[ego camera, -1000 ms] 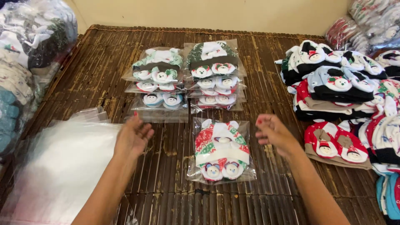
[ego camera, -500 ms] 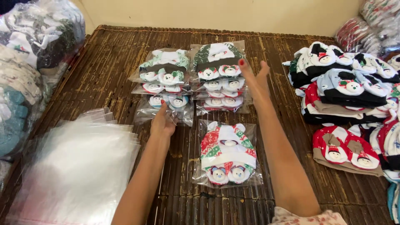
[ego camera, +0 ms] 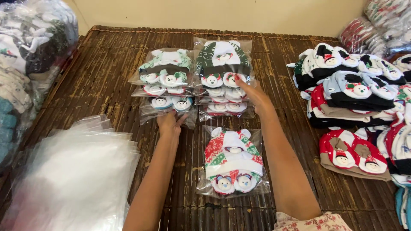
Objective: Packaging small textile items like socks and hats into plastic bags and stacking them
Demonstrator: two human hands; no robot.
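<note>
Crinkly clear packets of knit sets stacked on the bamboo mat [ego camera: 107,72]. Your left hand [ego camera: 170,123] pinches the left stack [ego camera: 165,83]; your right hand [ego camera: 252,95] lies flat-fingered on the right stack [ego camera: 222,79] beside it.

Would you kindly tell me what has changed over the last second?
Both hands left the single packet and reached forward: left hand onto the left stack, right hand onto the right stack. The single packet, empty bags and loose hats stayed put.
</note>
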